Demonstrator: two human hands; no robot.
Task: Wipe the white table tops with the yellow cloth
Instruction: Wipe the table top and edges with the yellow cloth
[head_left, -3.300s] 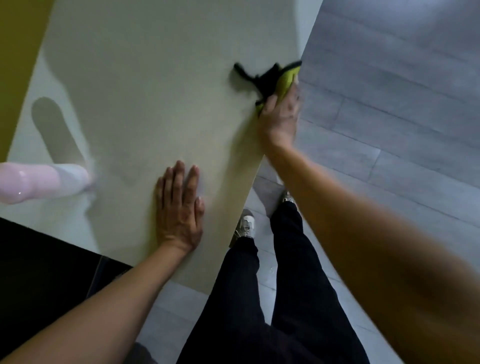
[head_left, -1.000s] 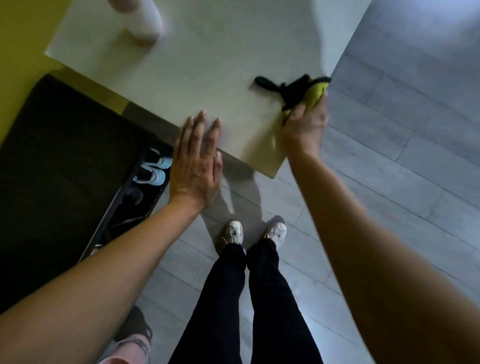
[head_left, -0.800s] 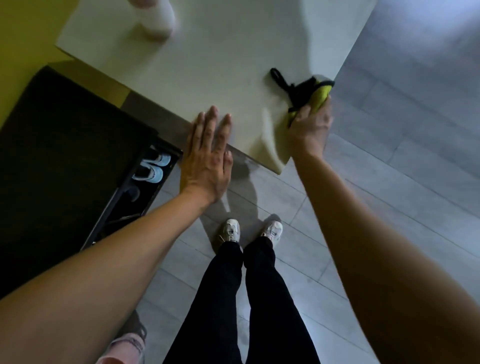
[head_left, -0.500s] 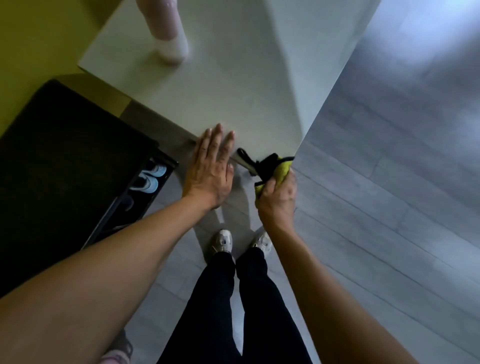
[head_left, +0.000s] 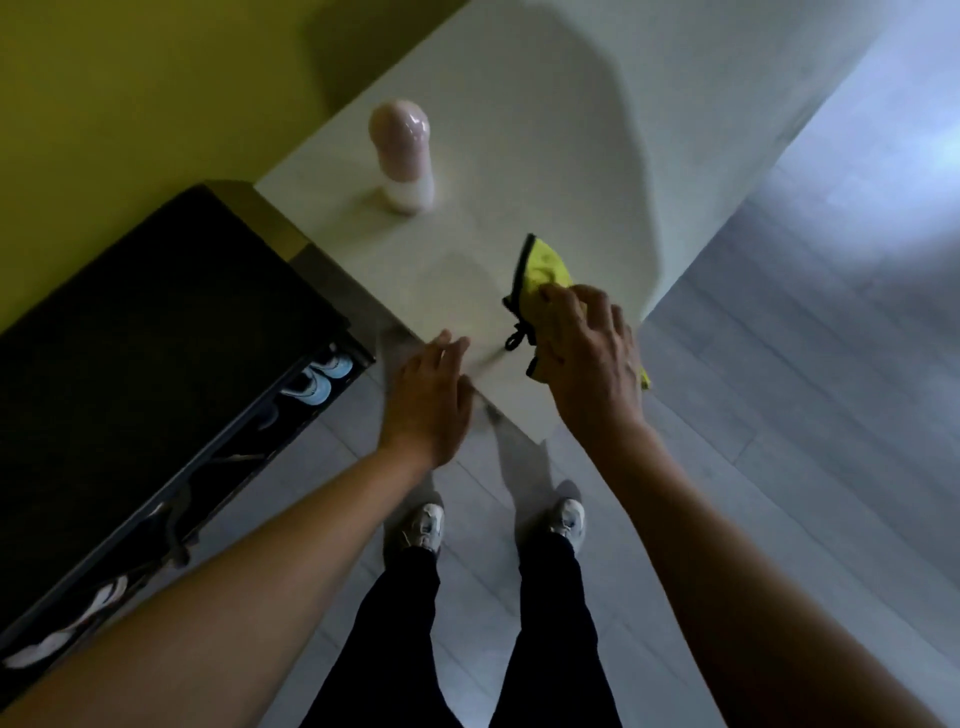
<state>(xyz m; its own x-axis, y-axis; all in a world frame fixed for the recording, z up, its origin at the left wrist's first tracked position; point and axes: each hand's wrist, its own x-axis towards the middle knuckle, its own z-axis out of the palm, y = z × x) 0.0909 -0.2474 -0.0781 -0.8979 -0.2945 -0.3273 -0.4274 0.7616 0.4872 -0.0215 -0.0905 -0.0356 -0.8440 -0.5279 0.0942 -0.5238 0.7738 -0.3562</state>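
Far left: dark low shoe rack against the yellow wall, pale trainers on its shelves. Left of centre, far: glossy pink-and-white rounded bottle, upright on the smooth white table top — an obstacle to wipe around or lift. Centre, near: left hand at the table's near edge, fingers straight and close together, holding nothing. Right, near corner: soft yellow cloth with black trim and a black loop, bunched flat on the table beneath the right hand, fingers curled over it and pressing. Judged light, limp, compressible — best taken as a wad under palm and fingertips, not by the loop; likely to slide easily on the slick surface.
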